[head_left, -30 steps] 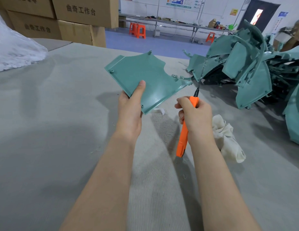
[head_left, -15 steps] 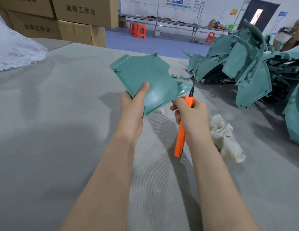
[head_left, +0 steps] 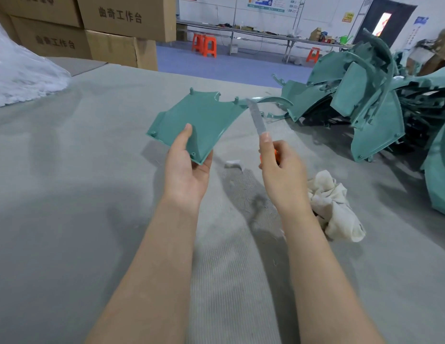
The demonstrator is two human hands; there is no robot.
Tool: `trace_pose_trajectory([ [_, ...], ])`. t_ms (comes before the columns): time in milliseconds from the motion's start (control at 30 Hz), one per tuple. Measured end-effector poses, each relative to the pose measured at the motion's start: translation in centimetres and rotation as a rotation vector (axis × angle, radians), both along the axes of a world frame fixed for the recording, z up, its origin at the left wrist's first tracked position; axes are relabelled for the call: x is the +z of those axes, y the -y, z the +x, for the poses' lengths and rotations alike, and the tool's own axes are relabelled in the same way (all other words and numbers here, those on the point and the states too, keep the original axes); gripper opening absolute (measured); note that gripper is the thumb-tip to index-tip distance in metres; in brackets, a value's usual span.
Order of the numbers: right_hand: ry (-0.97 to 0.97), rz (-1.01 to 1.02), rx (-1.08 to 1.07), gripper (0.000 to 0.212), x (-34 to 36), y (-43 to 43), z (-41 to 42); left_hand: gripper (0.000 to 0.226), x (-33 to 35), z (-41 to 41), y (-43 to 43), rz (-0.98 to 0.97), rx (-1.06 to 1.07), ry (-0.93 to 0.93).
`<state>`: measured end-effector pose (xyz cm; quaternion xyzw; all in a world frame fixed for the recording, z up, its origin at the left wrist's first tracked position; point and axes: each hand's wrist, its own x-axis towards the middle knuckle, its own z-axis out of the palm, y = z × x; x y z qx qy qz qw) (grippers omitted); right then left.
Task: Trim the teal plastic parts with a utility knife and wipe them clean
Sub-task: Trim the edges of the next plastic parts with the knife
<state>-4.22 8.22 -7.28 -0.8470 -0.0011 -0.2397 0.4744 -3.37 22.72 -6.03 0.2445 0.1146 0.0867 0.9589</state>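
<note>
The thumb (head_left: 187,136) of the left hand (head_left: 189,175) presses on top of the part (head_left: 206,117), and the other fingers curl beneath its near corner, so it is pinched and held in the air above the table (head_left: 67,194), tilted up toward the camera. One fingertip (head_left: 265,142) of the right hand (head_left: 281,172) lies straight along the back of the blade, while the rest wrap the orange handle of the knife (head_left: 255,119), which is mostly hidden in the fist. The long blade points up and away, its tip at the part's far right corner; I cannot tell whether it touches.

That much blade will probably flex. For a clean trim I would shorten it, lay the edge at a shallow angle to the rim and shave outward in light strokes, away from the left thumb. The grip sits far from the cut, so the corner may chatter. A hold nearer the worked rim, though out of the blade's path, should steady it.

The cloth (head_left: 335,207) lies just beside the right forearm, ready for wiping, and the pile (head_left: 360,100) of other parts sits beyond it.
</note>
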Motion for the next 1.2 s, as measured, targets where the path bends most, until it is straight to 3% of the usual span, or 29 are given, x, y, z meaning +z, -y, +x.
trace_pose_trajectory([
  [433,0.136,-0.016,-0.06,0.04,-0.5,-0.8,0.0,0.004,0.2,-0.2,0.3,-0.006,-0.067,-0.01],
  [600,0.143,-0.067,0.041,0.03,-1.0,-2.0,-0.3,0.003,0.1,-0.2,0.5,-0.065,-0.058,-0.031],
  [967,0.141,-0.15,0.184,0.034,-1.2,-3.0,-0.7,0.004,0.0,0.1,0.1,-0.077,-0.054,-0.013],
  [1200,0.2,0.003,0.033,0.031,-0.9,-2.2,-0.6,0.007,0.2,0.0,0.3,-0.113,-0.087,-0.007],
])
